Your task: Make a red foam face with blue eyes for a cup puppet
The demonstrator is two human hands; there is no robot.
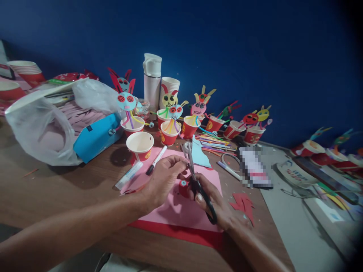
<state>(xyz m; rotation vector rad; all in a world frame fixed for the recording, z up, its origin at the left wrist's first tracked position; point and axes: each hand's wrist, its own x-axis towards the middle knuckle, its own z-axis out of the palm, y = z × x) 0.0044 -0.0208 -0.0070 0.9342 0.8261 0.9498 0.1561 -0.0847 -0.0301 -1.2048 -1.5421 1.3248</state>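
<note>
My right hand [208,196] is wrapped round the black handles of a pair of scissors [191,166], whose blades point away from me. Beside the blades, the fingers of my left hand [166,177] are pinched together; what they hold, if anything, is too small to tell. A small red piece with a light blue dot [184,184] shows below my fingers, over pink paper [159,217]. Red paper [195,235] lies under the pink sheet's front edge. A black and white marker [156,160] rests on the pink paper, left of the scissors.
An open paper cup [140,145] stands behind the marker. Several cups with paper faces line the back. A plastic bag [42,132] and blue card [99,138] lie left. Light blue paper [200,153], coloured sticks [212,142] and red scraps [244,206] are right.
</note>
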